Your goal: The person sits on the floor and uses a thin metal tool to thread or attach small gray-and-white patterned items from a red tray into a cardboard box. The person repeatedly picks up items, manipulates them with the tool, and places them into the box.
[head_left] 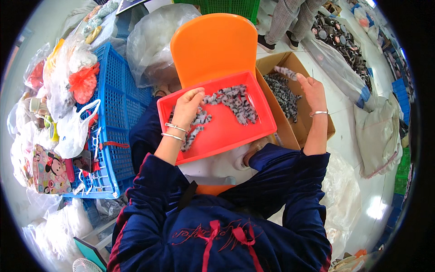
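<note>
My right hand [313, 93] is raised over the right side of an open cardboard box [325, 121]. Pinched in it is a small grey-and-black spotted plush strip [285, 71], sticking out to the left. A thin dark spike shows just above these fingers. My left hand [187, 108] is over the left part of a red plastic tray [222, 136], thumb and fingers pressed together; what they hold, if anything, I cannot make out. Spotted plush pieces [242, 109] lie in the tray, some partly under this hand. More spotted pieces [282, 93] fill part of the box.
The tray rests against an orange chair [215, 47]. At left stands a blue plastic crate [120, 122] heaped with bags. A clear plastic bag [154, 45] lies behind it. Another person's legs [287, 20] stand beyond the box. Dark plush toys [337, 38] pile at far right.
</note>
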`<state>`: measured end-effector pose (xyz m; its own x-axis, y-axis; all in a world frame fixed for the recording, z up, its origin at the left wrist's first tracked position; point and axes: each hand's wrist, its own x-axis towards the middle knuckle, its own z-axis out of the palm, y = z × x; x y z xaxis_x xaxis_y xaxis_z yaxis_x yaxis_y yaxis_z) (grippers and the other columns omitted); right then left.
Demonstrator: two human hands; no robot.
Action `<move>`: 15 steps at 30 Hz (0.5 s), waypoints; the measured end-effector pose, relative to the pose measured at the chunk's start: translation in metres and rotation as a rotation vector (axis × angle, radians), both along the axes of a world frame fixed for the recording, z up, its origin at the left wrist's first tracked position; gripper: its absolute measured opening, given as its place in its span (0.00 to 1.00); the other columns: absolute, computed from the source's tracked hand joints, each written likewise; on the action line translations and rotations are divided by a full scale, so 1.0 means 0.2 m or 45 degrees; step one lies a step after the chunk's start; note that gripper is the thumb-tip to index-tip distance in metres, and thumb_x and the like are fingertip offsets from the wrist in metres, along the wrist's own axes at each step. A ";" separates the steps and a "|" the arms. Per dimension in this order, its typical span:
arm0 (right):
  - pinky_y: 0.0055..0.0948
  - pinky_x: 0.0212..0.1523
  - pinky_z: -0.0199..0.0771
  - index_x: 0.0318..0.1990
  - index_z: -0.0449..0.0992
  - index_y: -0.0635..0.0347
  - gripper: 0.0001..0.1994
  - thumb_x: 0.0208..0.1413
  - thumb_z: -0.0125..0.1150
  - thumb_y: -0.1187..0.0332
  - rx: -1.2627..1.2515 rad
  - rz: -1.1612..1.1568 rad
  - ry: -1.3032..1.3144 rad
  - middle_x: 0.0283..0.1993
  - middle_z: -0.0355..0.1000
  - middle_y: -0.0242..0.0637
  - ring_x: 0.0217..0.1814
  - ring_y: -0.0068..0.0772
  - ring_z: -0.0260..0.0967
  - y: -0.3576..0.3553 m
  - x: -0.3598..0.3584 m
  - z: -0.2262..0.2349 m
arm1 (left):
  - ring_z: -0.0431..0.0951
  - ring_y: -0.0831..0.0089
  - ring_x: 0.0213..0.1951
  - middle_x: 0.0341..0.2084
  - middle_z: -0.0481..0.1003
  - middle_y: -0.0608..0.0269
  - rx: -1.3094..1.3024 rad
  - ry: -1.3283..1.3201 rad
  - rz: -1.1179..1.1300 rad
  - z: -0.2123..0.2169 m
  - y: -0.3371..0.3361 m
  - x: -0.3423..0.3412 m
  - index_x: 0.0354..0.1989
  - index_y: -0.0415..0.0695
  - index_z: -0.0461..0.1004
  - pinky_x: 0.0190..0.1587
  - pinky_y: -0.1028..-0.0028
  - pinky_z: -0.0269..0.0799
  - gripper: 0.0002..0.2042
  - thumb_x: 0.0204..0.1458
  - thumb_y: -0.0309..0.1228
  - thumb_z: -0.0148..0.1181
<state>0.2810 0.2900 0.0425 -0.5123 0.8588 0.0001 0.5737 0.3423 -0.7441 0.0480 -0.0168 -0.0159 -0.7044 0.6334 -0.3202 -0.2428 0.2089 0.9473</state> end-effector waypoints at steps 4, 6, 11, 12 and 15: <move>0.23 0.28 0.59 0.22 0.70 0.63 0.22 0.58 0.59 0.52 -0.253 0.177 0.196 0.20 0.61 0.24 0.25 0.17 0.55 -0.22 -0.15 0.01 | 0.76 0.64 0.35 0.36 0.76 0.54 -0.401 0.944 -0.570 -0.38 -0.07 -0.10 0.46 0.40 0.76 0.37 0.70 0.73 0.15 0.50 0.33 0.60; 0.25 0.28 0.62 0.25 0.71 0.65 0.21 0.57 0.60 0.53 -0.214 0.423 0.196 0.20 0.63 0.26 0.25 0.18 0.58 -0.29 -0.22 -0.11 | 0.75 0.55 0.43 0.38 0.75 0.48 -0.490 1.200 -0.541 -0.44 -0.08 -0.03 0.42 0.41 0.77 0.46 0.63 0.71 0.14 0.46 0.31 0.60; 0.29 0.28 0.65 0.30 0.72 0.66 0.14 0.59 0.56 0.61 -0.337 0.853 0.077 0.22 0.67 0.36 0.25 0.25 0.64 -0.55 -0.38 -0.16 | 0.77 0.67 0.33 0.32 0.77 0.58 -0.409 1.003 -0.557 -0.41 -0.10 -0.06 0.38 0.40 0.78 0.37 0.70 0.73 0.09 0.49 0.29 0.61; 0.28 0.28 0.65 0.30 0.72 0.65 0.14 0.60 0.55 0.62 -0.340 0.890 0.105 0.22 0.67 0.36 0.25 0.25 0.64 -0.57 -0.40 -0.18 | 0.77 0.71 0.29 0.29 0.77 0.62 -0.294 0.825 -0.578 -0.40 -0.10 -0.07 0.37 0.40 0.78 0.33 0.73 0.73 0.08 0.50 0.29 0.61; 0.26 0.30 0.66 0.34 0.73 0.64 0.10 0.60 0.53 0.65 -0.592 0.945 0.030 0.24 0.68 0.33 0.28 0.21 0.65 -0.64 -0.41 -0.23 | 0.70 0.84 0.23 0.24 0.74 0.72 -0.190 0.334 -0.485 -0.22 -0.11 -0.03 0.37 0.40 0.77 0.27 0.82 0.67 0.06 0.54 0.28 0.60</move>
